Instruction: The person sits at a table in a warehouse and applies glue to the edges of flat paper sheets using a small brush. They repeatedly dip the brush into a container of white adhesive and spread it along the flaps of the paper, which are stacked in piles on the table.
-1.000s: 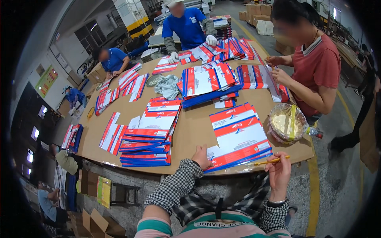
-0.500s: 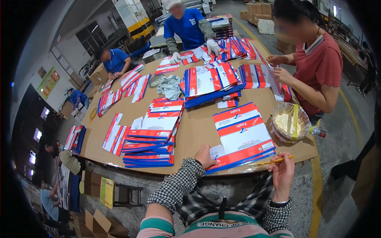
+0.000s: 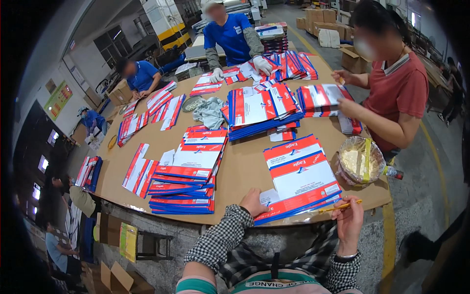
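Observation:
Before me at the table's near edge lies a small fanned stack of flat red, white and blue printed carton blanks (image 3: 301,179). My left hand (image 3: 253,202) rests at the stack's near left corner, its fingers extended and its thumb against the small white flap. My right hand (image 3: 348,215) is closed around a thin yellow brush (image 3: 338,207), whose tip points left along the stack's near edge. Beyond that hand stands a plastic-lined bowl (image 3: 360,161) of pale paste, with a yellow strip across it.
A taller blank stack (image 3: 188,171) stands left, another pile (image 3: 262,112) behind. A grey cloth (image 3: 209,112) lies on the brown table (image 3: 240,171). A bottle (image 3: 393,172) is beside the bowl. A co-worker in red (image 3: 396,93) handles blanks at right; others in blue work opposite.
The co-worker at right has lowered a tilted blank flatter onto the pile there. My view has shifted slightly; my left hand keeps its place on the blanks and my right keeps the brush.

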Demonstrator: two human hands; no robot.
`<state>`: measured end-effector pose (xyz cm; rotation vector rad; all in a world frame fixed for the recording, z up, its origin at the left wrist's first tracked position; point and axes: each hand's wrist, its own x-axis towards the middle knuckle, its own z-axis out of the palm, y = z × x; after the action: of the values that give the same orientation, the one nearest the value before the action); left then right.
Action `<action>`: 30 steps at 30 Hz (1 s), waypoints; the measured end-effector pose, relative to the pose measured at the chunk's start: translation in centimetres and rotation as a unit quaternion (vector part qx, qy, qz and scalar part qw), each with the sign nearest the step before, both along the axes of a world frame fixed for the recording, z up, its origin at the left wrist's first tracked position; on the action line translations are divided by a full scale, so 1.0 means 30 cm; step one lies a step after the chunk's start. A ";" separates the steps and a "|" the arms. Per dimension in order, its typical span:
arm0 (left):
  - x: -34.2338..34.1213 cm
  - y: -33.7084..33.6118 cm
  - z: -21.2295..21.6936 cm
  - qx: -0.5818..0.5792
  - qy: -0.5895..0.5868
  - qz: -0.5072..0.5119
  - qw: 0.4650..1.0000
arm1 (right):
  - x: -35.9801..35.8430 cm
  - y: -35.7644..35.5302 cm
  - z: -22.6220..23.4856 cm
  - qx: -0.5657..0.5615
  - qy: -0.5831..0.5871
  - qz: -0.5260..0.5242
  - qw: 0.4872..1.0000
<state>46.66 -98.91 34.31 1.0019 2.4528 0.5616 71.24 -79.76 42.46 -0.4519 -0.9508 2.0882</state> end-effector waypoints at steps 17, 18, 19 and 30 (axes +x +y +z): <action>-0.008 0.002 -0.021 0.037 -0.006 0.005 0.999 | -0.045 -0.024 0.017 0.001 0.000 0.013 1.000; -0.012 0.005 -0.023 0.034 -0.003 0.006 0.999 | -0.044 -0.026 0.021 0.000 0.000 0.012 1.000; -0.015 0.000 -0.039 0.032 -0.002 0.013 0.999 | -0.044 -0.031 0.019 0.005 -0.006 0.009 1.000; -0.053 0.062 0.008 -0.036 0.009 0.040 0.998 | -0.017 -0.019 0.013 0.000 -0.002 0.000 1.000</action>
<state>45.07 -97.05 34.56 0.8869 2.5206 0.4875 70.72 -80.33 42.84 -0.4573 -0.9528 2.0879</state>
